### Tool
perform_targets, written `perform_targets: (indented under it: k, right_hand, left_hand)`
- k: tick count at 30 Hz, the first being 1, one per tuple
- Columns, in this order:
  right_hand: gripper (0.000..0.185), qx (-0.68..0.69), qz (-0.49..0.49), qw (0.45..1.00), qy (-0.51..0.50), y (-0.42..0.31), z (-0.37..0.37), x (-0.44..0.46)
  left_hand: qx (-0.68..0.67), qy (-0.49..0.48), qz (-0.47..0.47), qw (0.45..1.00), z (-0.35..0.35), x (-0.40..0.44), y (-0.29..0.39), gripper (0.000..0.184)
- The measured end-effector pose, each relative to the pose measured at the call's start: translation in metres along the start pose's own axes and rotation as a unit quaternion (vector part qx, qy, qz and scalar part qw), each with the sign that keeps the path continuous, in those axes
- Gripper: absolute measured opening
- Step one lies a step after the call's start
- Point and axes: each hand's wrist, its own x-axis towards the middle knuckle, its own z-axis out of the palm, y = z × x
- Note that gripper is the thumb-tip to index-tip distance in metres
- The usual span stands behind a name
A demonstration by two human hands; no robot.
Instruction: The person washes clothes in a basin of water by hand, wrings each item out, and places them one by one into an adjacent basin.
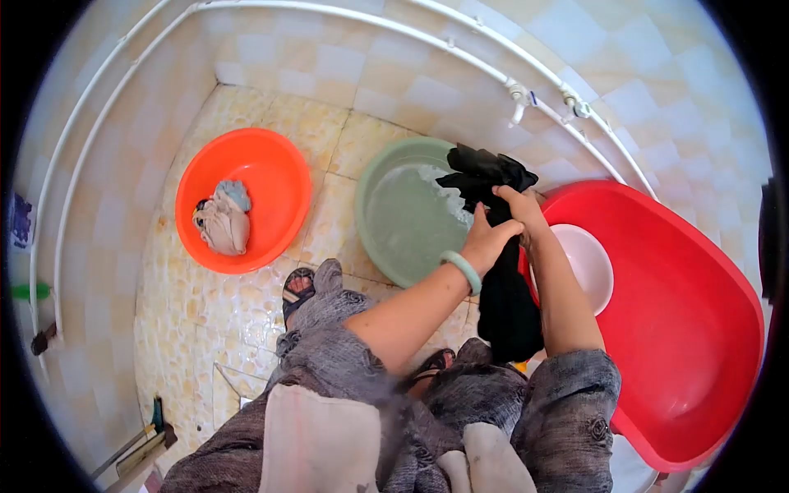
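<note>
A dark black garment (509, 304) hangs from both of my hands; its exact kind cannot be made out. My left hand (489, 240), with a pale green bangle (463, 272) at the wrist, is closed on the cloth. Just beyond it, my right hand (523, 212) grips the same garment higher up. The bunched upper part reaches over the right rim of a green basin (371, 215) holding cloudy water with white suds. The long lower part hangs down between my forearms, towards my knees.
An orange basin (283, 177) on the tiled floor holds a beige, bundled cloth (223, 226). A big red tub (682, 329) stands at the right, with a pink bowl (588, 267) at its near side. White pipes with a tap (519, 100) run along the wall.
</note>
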Motion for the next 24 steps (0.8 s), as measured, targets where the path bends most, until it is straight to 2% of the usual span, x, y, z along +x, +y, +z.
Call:
perform_targets:
  k: [1,3,4,5,6,7,8,11,12,14,15,16,17,21,24]
  right_hand:
    - [0.021,0.027,0.009,1.000,-0.010,-0.004,0.003,-0.011]
    - [0.022,0.079,0.021,0.996,-0.033,-0.013,0.001,-0.022]
    - [0.025,0.082,0.077,0.993,-0.046,-0.005,-0.008,-0.016]
    - [0.030,0.064,0.093,0.993,-0.015,0.004,-0.008,-0.017]
    - [0.032,0.030,0.058,0.998,-0.019,-0.005,-0.001,-0.029]
    - [0.034,-0.003,0.023,0.999,-0.024,-0.020,0.007,-0.044]
    - [0.041,-0.073,0.030,0.997,-0.012,-0.029,0.009,-0.050]
    - [0.051,-0.159,-0.005,0.987,-0.037,-0.024,-0.020,-0.026]
    - [0.060,-0.141,-0.014,0.986,-0.082,-0.033,-0.024,-0.030]
    - [0.068,0.047,0.001,0.996,-0.080,-0.035,-0.030,-0.028]
    - [0.071,0.157,-0.022,0.986,-0.059,-0.032,-0.031,-0.028]
    - [0.076,0.257,-0.004,0.966,-0.014,-0.024,-0.037,-0.030]
    - [0.079,0.294,-0.069,0.951,-0.075,-0.007,-0.042,-0.034]
    - [0.079,0.564,-0.142,0.813,-0.024,0.052,0.004,-0.059]
    - [0.079,0.636,-0.158,0.755,-0.034,0.049,0.034,-0.053]
  left_hand:
    - [0.021,0.010,0.040,0.999,-0.001,-0.002,0.002,0.071]
    - [-0.038,-0.053,0.011,0.998,-0.002,-0.009,0.024,0.101]
    - [-0.063,-0.042,-0.016,0.997,-0.001,-0.019,0.050,0.097]
    - [-0.089,-0.029,-0.045,0.995,0.000,-0.025,0.067,0.093]
    - [-0.052,-0.031,-0.022,0.998,-0.004,-0.019,0.059,0.087]
    - [-0.055,-0.004,-0.036,0.998,-0.004,-0.014,0.047,0.083]
    - [-0.090,-0.060,-0.034,0.994,-0.006,-0.010,0.037,0.081]
    - [-0.121,-0.169,-0.020,0.978,-0.006,-0.002,0.033,0.062]
    - [-0.131,-0.183,-0.034,0.974,-0.006,-0.007,0.042,0.058]
    - [-0.150,-0.212,-0.063,0.964,-0.005,-0.017,0.060,0.051]
    - [-0.179,-0.213,-0.086,0.957,-0.005,-0.022,0.068,0.049]
    - [-0.202,-0.226,-0.109,0.947,-0.008,-0.021,0.068,0.048]
    - [-0.224,-0.238,-0.129,0.936,-0.012,-0.016,0.069,0.048]
    - [-0.355,-0.269,-0.208,0.871,-0.019,-0.017,0.084,0.044]
    - [-0.337,-0.258,-0.169,0.890,-0.018,-0.016,0.073,0.046]
